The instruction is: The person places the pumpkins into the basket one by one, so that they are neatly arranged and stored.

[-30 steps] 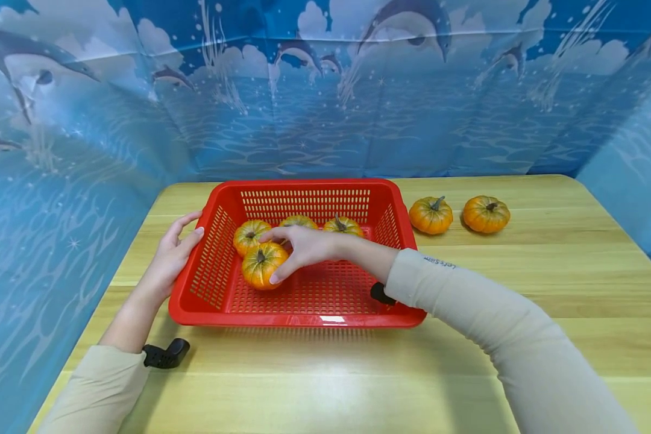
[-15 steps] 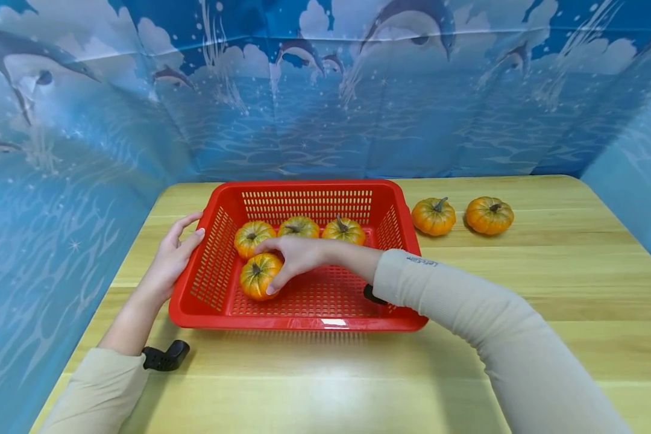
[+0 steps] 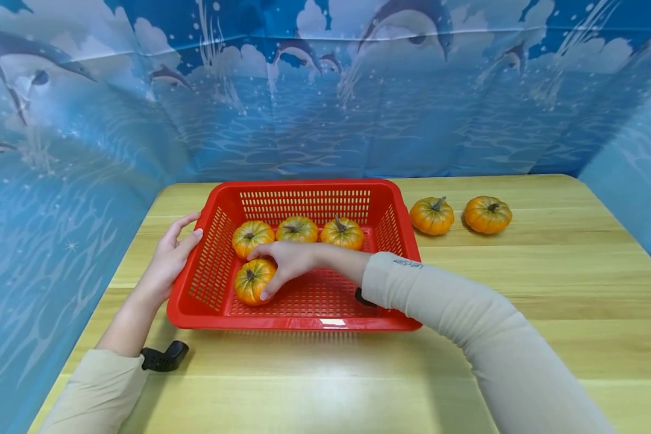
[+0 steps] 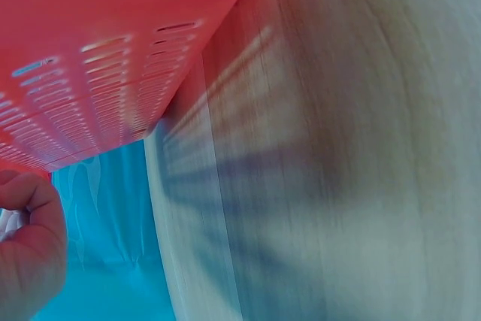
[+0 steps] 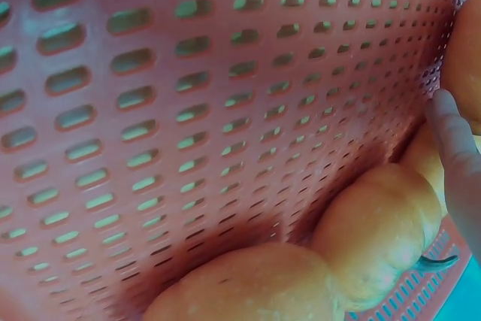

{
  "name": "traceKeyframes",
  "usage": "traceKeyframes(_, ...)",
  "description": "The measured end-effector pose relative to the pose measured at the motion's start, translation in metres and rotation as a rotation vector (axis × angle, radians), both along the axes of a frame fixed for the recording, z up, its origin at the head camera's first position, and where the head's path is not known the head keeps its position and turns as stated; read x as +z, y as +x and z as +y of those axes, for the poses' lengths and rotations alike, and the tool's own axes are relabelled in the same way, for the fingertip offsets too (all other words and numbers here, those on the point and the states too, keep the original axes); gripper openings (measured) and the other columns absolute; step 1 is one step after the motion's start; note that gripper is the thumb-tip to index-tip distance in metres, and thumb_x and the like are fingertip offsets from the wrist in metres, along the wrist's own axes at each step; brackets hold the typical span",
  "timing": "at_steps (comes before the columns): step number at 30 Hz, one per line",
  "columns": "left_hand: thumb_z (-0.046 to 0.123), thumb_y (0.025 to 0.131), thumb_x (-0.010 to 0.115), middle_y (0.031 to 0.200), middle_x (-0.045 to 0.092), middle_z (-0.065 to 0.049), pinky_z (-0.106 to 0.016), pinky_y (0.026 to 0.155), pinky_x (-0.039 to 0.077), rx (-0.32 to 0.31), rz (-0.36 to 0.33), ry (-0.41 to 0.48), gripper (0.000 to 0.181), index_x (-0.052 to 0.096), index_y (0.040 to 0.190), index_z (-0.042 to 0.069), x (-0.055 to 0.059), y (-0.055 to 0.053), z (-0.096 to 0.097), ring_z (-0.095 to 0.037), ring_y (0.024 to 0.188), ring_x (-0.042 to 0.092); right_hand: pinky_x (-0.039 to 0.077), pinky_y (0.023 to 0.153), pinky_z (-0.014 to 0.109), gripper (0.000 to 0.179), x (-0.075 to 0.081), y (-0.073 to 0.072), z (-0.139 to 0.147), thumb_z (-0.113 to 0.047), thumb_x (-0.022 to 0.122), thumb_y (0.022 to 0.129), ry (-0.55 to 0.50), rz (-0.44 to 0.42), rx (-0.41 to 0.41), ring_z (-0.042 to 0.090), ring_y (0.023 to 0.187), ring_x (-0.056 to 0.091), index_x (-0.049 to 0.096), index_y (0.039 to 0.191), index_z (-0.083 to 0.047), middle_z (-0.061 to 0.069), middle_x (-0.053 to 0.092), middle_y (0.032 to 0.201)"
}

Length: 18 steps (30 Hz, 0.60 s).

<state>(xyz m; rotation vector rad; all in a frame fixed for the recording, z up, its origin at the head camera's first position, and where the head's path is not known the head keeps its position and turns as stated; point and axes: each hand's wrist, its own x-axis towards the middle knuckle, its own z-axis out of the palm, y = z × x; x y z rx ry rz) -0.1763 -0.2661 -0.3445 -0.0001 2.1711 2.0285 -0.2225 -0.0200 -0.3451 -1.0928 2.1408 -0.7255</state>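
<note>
A red plastic basket (image 3: 304, 323) with slotted walls stands on the wooden table. My left hand (image 3: 169, 256) grips its left rim, thumb on top; part of that hand shows in the left wrist view beside the basket wall. Inside the basket, my right hand (image 3: 290, 263) holds a small orange pumpkin (image 3: 251, 283) at front left, thumb on the near side and fingers on the far side. Behind it sit three more pumpkins in a row: the left (image 3: 252, 238), the middle (image 3: 297, 229) and the right (image 3: 342, 234). The right wrist view shows pumpkins and one finger (image 5: 451, 129) close up.
Two more pumpkins, one nearer (image 3: 432, 216) and one farther right (image 3: 487, 214), rest on the table (image 3: 521, 283) right of the basket. A blue dolphin-print curtain (image 3: 314, 120) hangs behind the table and along its sides.
My right hand has moved the held pumpkin slightly left and toward the near side of the basket. The left hand stays on the rim.
</note>
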Motion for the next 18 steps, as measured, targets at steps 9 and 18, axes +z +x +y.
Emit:
traceKeyframes(9, 0.033, 0.095, 0.052, 0.103, 0.058, -0.004, -0.031, 0.067, 0.056, 0.018, -0.006, -0.005, 0.06, 0.023, 0.147, 0.02, -0.001, 0.001, 0.0, -0.015, 0.079, 0.067, 0.036, 0.096, 0.019, 0.073, 0.0, 0.004, -0.011, -0.029, 0.08, 0.073, -0.023, -0.007, 0.014, 0.01, 0.114, 0.045, 0.044, 0.134, -0.012, 0.002, 0.049, 0.128)
traceKeyframes(18, 0.033, 0.095, 0.052, 0.106, 0.056, -0.006, -0.031, 0.068, 0.056, 0.013, -0.003, 0.001, 0.06, 0.023, 0.146, 0.02, 0.0, 0.0, 0.001, -0.015, 0.082, 0.066, 0.035, 0.097, 0.018, 0.076, -0.001, 0.005, -0.02, -0.031, 0.08, 0.074, -0.029, -0.016, 0.035, 0.008, 0.112, 0.046, 0.041, 0.136, -0.01, 0.002, 0.049, 0.127)
